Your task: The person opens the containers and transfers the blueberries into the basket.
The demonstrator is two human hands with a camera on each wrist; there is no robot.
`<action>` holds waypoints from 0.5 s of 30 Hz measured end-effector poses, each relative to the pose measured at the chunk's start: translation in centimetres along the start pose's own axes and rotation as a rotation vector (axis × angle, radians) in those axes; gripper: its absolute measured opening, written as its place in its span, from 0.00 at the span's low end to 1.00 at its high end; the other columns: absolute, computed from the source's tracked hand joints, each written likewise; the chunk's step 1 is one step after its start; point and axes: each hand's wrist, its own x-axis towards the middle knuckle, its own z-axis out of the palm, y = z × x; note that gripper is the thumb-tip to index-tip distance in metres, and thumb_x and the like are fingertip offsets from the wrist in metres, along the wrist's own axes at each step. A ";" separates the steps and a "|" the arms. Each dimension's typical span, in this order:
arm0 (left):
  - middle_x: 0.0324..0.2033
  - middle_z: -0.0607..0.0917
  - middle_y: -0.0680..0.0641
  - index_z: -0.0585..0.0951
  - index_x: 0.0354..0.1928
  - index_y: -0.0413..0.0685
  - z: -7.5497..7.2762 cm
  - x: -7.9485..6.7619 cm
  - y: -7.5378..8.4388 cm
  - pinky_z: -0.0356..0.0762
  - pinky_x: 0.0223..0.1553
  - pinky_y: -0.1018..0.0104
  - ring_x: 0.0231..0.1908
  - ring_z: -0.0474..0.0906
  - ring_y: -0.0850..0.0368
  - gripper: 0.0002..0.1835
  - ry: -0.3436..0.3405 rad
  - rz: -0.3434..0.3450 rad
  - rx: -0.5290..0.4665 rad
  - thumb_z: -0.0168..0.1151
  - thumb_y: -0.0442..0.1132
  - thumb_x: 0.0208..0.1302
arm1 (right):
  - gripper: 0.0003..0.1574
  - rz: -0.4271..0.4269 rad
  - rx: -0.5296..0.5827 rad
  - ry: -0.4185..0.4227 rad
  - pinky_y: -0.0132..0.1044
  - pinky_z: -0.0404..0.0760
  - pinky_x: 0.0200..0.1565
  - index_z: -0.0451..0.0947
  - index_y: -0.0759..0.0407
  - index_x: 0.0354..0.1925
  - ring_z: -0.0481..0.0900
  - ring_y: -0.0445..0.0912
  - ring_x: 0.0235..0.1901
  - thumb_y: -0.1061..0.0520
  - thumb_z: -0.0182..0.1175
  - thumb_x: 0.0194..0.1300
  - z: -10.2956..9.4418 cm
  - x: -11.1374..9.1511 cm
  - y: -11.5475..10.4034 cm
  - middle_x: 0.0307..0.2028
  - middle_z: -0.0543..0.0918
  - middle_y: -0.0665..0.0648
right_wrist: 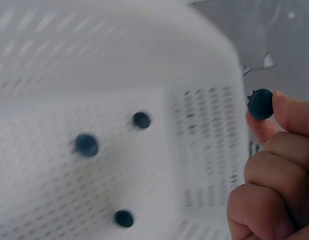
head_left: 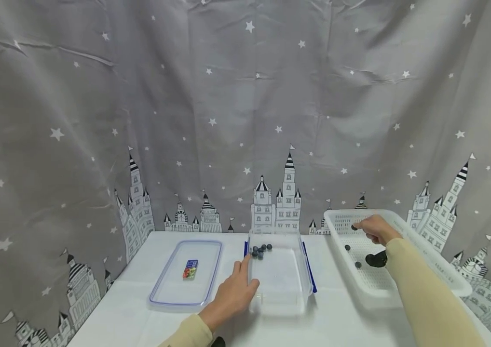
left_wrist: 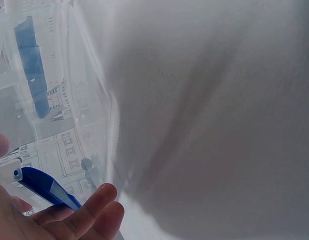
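My right hand (head_left: 375,229) is over the white basket (head_left: 371,279), pinching a blueberry (right_wrist: 260,104) between thumb and fingertip. Below it in the right wrist view, blueberries (right_wrist: 86,145) lie apart on the basket's perforated floor. My left hand (head_left: 233,289) is at the left side of the clear plastic container (head_left: 278,274), fingers mostly extended near its wall. In the left wrist view a blue latch flap (left_wrist: 44,185) shows beside those fingers; whether they press on the container I cannot tell. Several blueberries (head_left: 260,250) cluster in the container's far left corner.
A clear lid (head_left: 171,284) with a blue edge lies left of the container, bearing a small colourful label (head_left: 190,269). Another blue flap (head_left: 309,267) sticks out on the container's right. Behind the white table (head_left: 119,308) hangs a grey curtain (head_left: 228,96) printed with stars and castles.
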 end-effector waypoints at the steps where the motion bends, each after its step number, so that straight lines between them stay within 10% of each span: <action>1: 0.63 0.69 0.37 0.54 0.79 0.46 -0.1 0.1 0.0 0.67 0.24 0.59 0.27 0.71 0.53 0.41 0.003 0.001 -0.002 0.51 0.51 0.67 | 0.16 0.013 -0.001 -0.002 0.30 0.60 0.20 0.78 0.60 0.27 0.55 0.37 0.13 0.56 0.55 0.73 0.0 0.0 0.2 0.11 0.58 0.43; 15: 0.68 0.66 0.36 0.53 0.79 0.48 0.2 0.0 -0.1 0.72 0.30 0.57 0.32 0.74 0.51 0.42 -0.014 -0.027 -0.005 0.51 0.53 0.67 | 0.31 0.135 -0.101 -0.038 0.28 0.61 0.20 0.58 0.47 0.12 0.56 0.36 0.13 0.57 0.55 0.71 0.6 -1.8 3.2 0.11 0.58 0.44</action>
